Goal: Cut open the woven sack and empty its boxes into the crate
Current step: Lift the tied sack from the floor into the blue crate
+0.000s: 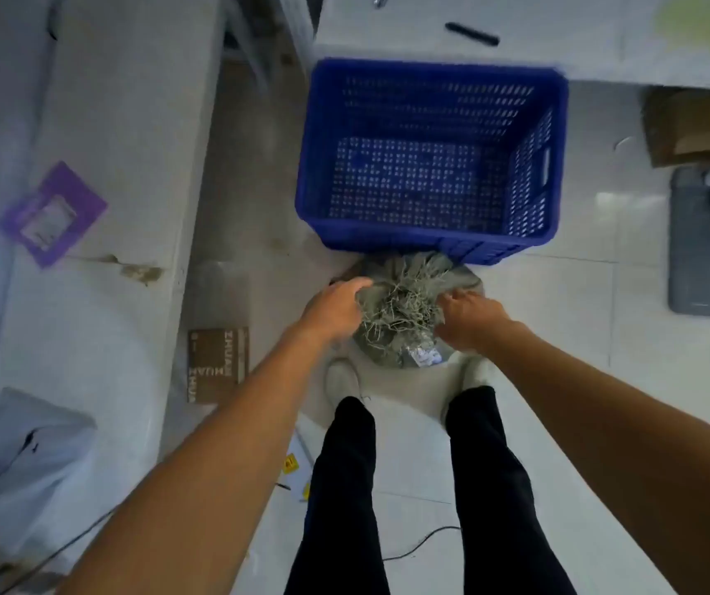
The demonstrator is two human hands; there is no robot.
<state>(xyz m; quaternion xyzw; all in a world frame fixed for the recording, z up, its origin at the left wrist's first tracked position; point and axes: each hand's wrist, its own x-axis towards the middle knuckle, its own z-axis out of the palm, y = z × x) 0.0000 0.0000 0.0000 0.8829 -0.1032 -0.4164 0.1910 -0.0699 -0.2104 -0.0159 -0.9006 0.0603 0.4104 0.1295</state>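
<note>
A grey woven sack (405, 294) stands on the tiled floor between my feet and the blue crate (430, 246). Its frayed top, with loose threads, is bunched upward. My left hand (336, 309) grips the sack's top edge on the left side. My right hand (471, 317) grips the edge on the right. A clear packet with printing shows at the sack's near side, under the frayed threads. The blue perforated crate sits just beyond the sack and holds nothing. No boxes are visible.
A white table (130, 165) runs along the left with a purple card (52, 212) on it. A black cutter-like tool (472, 34) lies on a white surface behind the crate. Cardboard (218, 365) leans below the table; a grey mat (696, 259) lies right.
</note>
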